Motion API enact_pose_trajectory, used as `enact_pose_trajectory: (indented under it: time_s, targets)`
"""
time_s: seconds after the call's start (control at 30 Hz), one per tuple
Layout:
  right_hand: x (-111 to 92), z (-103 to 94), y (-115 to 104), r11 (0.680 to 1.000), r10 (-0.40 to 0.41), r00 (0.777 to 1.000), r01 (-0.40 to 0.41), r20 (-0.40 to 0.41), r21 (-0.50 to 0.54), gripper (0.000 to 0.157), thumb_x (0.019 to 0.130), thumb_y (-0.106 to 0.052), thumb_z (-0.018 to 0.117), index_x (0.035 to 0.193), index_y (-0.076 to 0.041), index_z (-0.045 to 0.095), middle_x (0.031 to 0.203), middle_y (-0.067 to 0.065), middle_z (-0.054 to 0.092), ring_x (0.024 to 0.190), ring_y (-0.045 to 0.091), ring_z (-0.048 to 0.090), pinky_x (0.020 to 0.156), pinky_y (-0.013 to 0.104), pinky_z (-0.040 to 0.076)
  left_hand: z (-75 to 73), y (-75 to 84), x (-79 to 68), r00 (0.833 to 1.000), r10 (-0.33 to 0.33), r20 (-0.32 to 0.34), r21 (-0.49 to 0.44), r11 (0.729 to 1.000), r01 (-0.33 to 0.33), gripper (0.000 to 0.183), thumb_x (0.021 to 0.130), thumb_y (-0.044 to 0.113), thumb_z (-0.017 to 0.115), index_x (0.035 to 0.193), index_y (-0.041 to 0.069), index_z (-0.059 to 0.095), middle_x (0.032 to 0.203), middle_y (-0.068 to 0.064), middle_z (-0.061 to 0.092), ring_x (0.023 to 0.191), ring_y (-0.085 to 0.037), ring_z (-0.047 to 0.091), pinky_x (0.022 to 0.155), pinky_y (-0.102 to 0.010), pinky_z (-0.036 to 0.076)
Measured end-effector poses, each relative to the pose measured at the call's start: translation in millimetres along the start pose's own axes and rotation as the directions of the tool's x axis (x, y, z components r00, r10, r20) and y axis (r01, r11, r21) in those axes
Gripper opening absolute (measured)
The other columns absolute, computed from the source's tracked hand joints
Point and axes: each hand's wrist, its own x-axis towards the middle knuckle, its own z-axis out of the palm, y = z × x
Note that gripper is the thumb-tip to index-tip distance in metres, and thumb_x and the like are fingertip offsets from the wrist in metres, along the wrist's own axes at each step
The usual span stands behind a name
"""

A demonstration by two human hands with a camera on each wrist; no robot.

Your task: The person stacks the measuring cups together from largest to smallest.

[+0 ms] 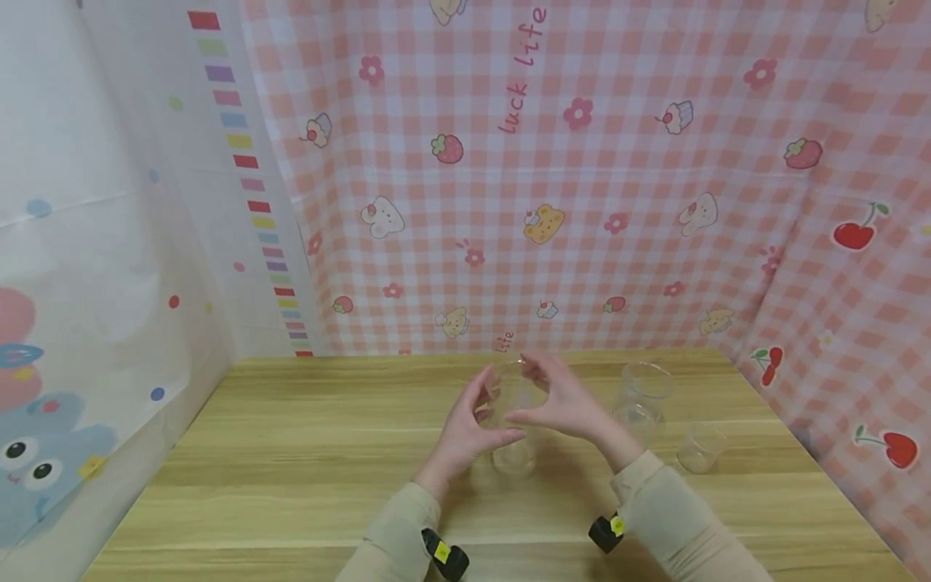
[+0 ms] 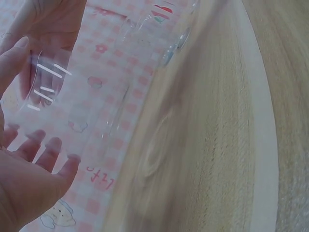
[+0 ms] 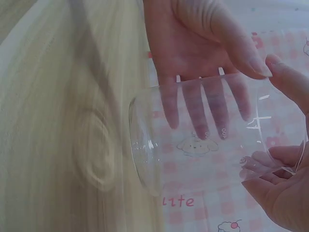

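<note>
A clear glass beaker (image 1: 513, 459) with white graduation marks is held upright between both hands, its base close over the table. My left hand (image 1: 469, 424) curves round its left side; in the right wrist view, the spread fingers (image 3: 195, 104) show through the glass. My right hand (image 1: 563, 400) holds it near the rim from the other side, thumb and fingers (image 3: 270, 166) on opposite sides of the mouth. In the left wrist view the beaker (image 2: 91, 106) looks empty, with the left fingertips (image 2: 53, 144) against its wall.
Right of the hands, a larger clear beaker (image 1: 647, 380) stands towards the back of the wood-grain table (image 1: 327, 485). A small clear beaker (image 1: 701, 451) stands nearer, beside the right forearm. A pink checked cloth (image 1: 509, 178) hangs behind the table's far edge.
</note>
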Motion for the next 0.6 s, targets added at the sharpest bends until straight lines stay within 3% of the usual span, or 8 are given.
enact_pose_trajectory:
  time_s: [0.17, 0.6]
  targets:
    - [-1, 6.1, -2, 0.999, 0.022, 1.000, -0.022, 0.010, 0.031, 0.094, 0.071, -0.024, 0.091, 0.141, 0.011, 0.040, 0.132, 0.024, 0.049, 0.123, 0.038, 0.051, 0.105, 0.043, 0.044, 1.0, -0.4, 0.2, 1.000, 0.021, -0.014, 0.000, 1.000, -0.021, 0.097, 0.076, 0.007, 0.084, 0.155, 0.007, 0.028, 0.150, -0.019, 0.040, 0.133, -0.036, 0.043, 0.109, -0.054, 0.035]
    - [-3, 13.2, -2, 0.996, -0.019, 0.999, 0.016, 0.026, 0.089, 0.098, 0.073, -0.026, 0.090, 0.144, 0.011, 0.035, 0.134, 0.025, 0.046, 0.128, 0.041, 0.046, 0.110, 0.045, 0.038, 1.3, -1.9, -1.1, 0.998, 0.039, -0.049, -0.011, 0.999, -0.039, 0.089, 0.076, 0.003, 0.084, 0.150, 0.005, 0.035, 0.142, -0.021, 0.050, 0.129, -0.040, 0.047, 0.108, -0.056, 0.036]
